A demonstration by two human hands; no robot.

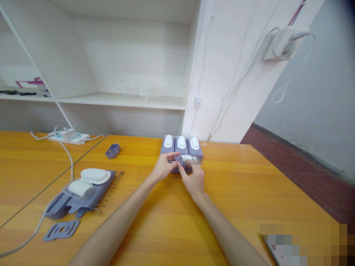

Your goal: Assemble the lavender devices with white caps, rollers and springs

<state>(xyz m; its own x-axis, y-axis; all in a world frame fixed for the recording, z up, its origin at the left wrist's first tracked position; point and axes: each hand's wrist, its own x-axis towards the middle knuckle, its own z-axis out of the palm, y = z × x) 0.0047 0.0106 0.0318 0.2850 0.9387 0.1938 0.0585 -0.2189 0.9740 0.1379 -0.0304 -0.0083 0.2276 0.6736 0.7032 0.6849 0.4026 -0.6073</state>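
Observation:
Both hands meet near the far middle of the wooden table (172,221). My left hand (163,167) and my right hand (194,179) pinch a small clear-lidded purple case (188,160) between fingertips. Just behind it stand three purple boxes with white oval tops (181,145) in a row, touching one another. The lower part of the held case is hidden by my fingers.
At the left lie a purple tray with white pieces and a clear lid (83,188), a flat purple cut-out (61,229), a small purple dish (112,150), and a white power strip (68,136) with a cable (69,159). Shelves stand behind; the floor drops off to the right.

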